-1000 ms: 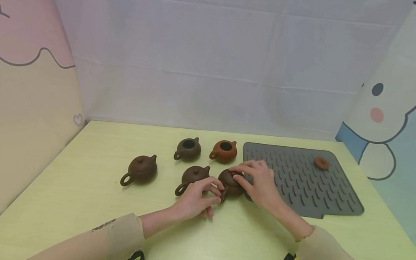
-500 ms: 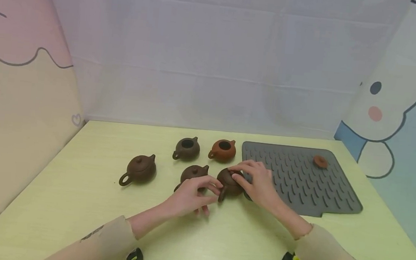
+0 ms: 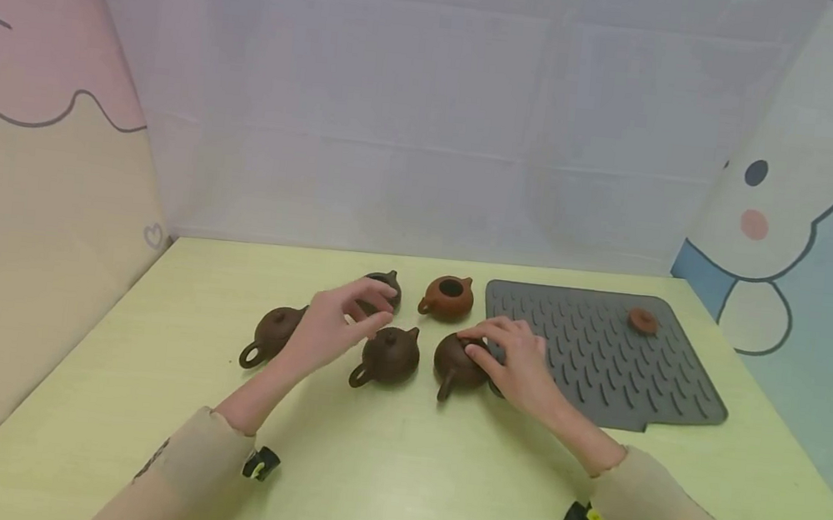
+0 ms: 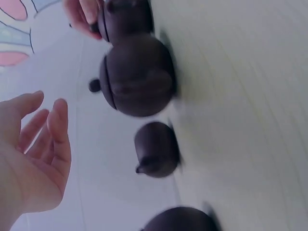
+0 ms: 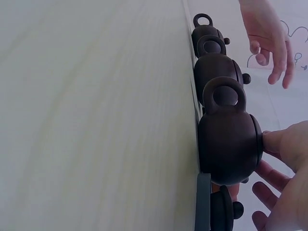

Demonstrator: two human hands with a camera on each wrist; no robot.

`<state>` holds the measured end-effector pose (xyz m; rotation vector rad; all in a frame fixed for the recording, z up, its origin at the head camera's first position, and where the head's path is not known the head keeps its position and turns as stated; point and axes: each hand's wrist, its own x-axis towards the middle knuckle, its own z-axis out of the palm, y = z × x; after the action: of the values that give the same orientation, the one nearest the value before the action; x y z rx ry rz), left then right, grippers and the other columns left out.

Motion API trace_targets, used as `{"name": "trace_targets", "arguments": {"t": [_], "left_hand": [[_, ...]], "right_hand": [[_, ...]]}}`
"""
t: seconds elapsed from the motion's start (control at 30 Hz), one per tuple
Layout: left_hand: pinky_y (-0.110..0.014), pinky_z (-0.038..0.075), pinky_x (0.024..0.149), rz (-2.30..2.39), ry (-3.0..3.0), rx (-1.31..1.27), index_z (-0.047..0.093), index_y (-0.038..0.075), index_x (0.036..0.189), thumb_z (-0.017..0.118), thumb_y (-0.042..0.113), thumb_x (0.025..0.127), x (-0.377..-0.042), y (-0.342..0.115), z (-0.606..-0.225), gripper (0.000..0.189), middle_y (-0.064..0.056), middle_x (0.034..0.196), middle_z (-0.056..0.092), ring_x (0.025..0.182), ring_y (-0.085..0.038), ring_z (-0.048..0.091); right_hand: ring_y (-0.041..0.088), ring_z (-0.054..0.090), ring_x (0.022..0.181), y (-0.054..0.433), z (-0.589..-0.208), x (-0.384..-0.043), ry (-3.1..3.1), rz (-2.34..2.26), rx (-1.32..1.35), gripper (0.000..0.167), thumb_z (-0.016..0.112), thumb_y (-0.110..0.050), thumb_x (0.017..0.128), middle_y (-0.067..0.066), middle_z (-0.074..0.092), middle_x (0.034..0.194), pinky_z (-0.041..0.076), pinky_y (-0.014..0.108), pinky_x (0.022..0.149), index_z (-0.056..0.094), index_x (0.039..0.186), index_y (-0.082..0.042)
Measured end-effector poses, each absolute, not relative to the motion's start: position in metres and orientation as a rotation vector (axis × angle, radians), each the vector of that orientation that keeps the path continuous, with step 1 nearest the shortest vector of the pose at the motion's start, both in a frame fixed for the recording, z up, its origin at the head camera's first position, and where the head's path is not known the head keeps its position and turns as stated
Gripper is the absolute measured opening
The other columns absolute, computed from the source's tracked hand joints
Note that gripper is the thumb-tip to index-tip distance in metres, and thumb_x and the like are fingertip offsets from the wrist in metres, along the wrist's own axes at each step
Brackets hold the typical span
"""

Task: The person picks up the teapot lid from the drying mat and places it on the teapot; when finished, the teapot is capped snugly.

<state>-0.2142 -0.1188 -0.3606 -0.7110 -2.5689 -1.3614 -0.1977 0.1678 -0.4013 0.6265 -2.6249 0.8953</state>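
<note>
Dark brown teapot point(image 3: 455, 370) under the right hand point(image 3: 516, 370) stands upright on the counter point(image 3: 381, 474), just beside the mat, its handle pointing to seven o'clock. The right hand's thumb and forefinger are closed in a pinch at the top of its lid point(image 5: 259, 137), which sits on the pot. The left hand point(image 3: 335, 319) holds nothing; its fingers are loosely bent with a wide gap from the thumb, raised in the air toward ten o'clock from that pot. At nine o'clock stands a matching lidded teapot point(image 3: 392, 356), and farther out the same way another lidded teapot point(image 3: 274, 330), partly covered by the left hand; both handles point to eight o'clock. A reddish-brown teapot point(image 3: 446, 305) without a lid is near twelve o'clock, and a dark lidless teapot point(image 4: 156, 151) at ten, partly hidden behind the left fingers in the head view. At three o'clock lies a grey ridged mat point(image 3: 602, 370), bearing a small reddish-brown lid point(image 3: 642, 322) toward its one o'clock corner. The right wrist view also shows a dark knobbed lid point(image 5: 222, 211) at the mat's edge.
</note>
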Motion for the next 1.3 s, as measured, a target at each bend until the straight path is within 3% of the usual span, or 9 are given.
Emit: {"name": "trace_targets", "arguments": {"t": [0.3,0.53,0.7,0.97,1.3], "left_hand": [[-0.026,0.054,0.054,-1.462,-2.48,-0.437,0.065,0.022,0.12,0.071,0.023,0.092,-0.233,-0.138,-0.38,0.028,-0.004,0.103,0.072,0.06,-0.011,0.067],[-0.029,0.057,0.053,-1.469,-2.601,-0.34,0.058,0.017,0.132,0.07,0.021,0.093,-0.245,-0.143,-0.388,0.041,-0.011,0.121,0.068,0.069,-0.033,0.074],[-0.027,0.057,0.055,-1.371,-2.74,-0.274,0.053,0.014,0.139,0.069,0.018,0.093,-0.25,-0.146,-0.392,0.049,-0.016,0.137,0.058,0.065,-0.022,0.074],[-0.024,0.055,0.055,-1.229,-2.843,-0.28,0.056,0.007,0.131,0.066,0.014,0.094,-0.252,-0.144,-0.392,0.039,-0.022,0.122,0.066,0.055,-0.01,0.07],[-0.023,0.055,0.055,-1.223,-2.858,-0.256,0.058,0.004,0.123,0.063,0.007,0.095,-0.256,-0.14,-0.39,0.028,-0.023,0.114,0.069,0.057,-0.014,0.072]], "right_hand": [[0.024,0.052,0.105,0.168,-0.402,-0.198,-2.633,0.91,0.634,0.021,0.068,-0.025,0.094,0.0,0.068,0.114,0.028,0.043,0.084,0.072,0.114,-0.026],[0.025,0.052,0.105,0.169,-0.402,-0.199,-2.625,0.926,0.628,0.021,0.069,-0.024,0.093,0.001,0.068,0.114,0.027,0.044,0.084,0.073,0.113,-0.026],[0.025,0.053,0.105,0.169,-0.402,-0.198,-2.619,0.931,0.631,0.021,0.069,-0.023,0.093,0.001,0.068,0.113,0.028,0.046,0.086,0.073,0.113,-0.026],[0.026,0.054,0.105,0.168,-0.401,-0.197,-2.607,0.916,0.636,0.021,0.069,-0.023,0.092,0.0,0.069,0.112,0.03,0.048,0.086,0.073,0.113,-0.025],[0.025,0.053,0.104,0.167,-0.4,-0.197,-2.605,0.917,0.634,0.021,0.07,-0.024,0.092,0.0,0.069,0.111,0.029,0.046,0.086,0.073,0.113,-0.025]]}}
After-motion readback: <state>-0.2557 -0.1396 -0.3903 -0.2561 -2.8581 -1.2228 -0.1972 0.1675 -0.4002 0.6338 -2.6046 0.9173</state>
